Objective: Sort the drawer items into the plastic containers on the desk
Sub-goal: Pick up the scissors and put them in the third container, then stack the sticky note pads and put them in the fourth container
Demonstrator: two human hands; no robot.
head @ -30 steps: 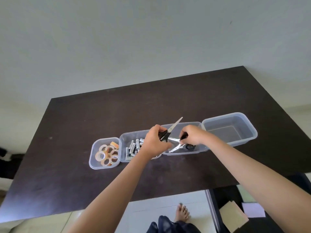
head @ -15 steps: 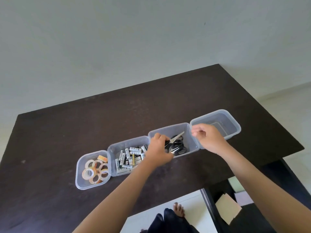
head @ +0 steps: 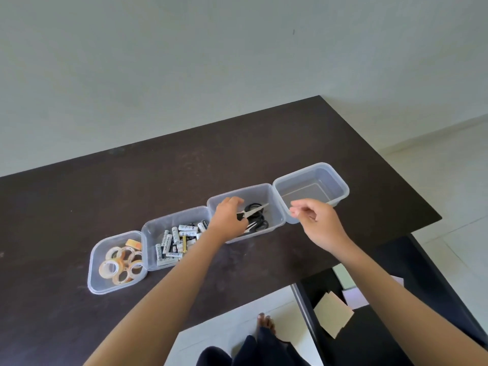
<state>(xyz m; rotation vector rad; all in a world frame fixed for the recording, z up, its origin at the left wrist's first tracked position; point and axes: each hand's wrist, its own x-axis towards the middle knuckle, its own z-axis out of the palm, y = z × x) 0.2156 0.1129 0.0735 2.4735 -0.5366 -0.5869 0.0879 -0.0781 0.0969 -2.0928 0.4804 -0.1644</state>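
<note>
While gripping scissors (head: 252,212), left hand (head: 228,220) enters container (head: 277,204).

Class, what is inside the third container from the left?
Black-handled scissors lie inside the third container; the left hand reaches in, touching them and covering part of the pile, so their count is unclear.

Tan cardboard piece (head: 333,315) lies beside white paper (head: 353,295) in a dark drawer.

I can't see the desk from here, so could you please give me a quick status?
Left hand holds black-handled scissors inside third clear plastic container. Right hand holds nothing. Nothing in the way.
</note>
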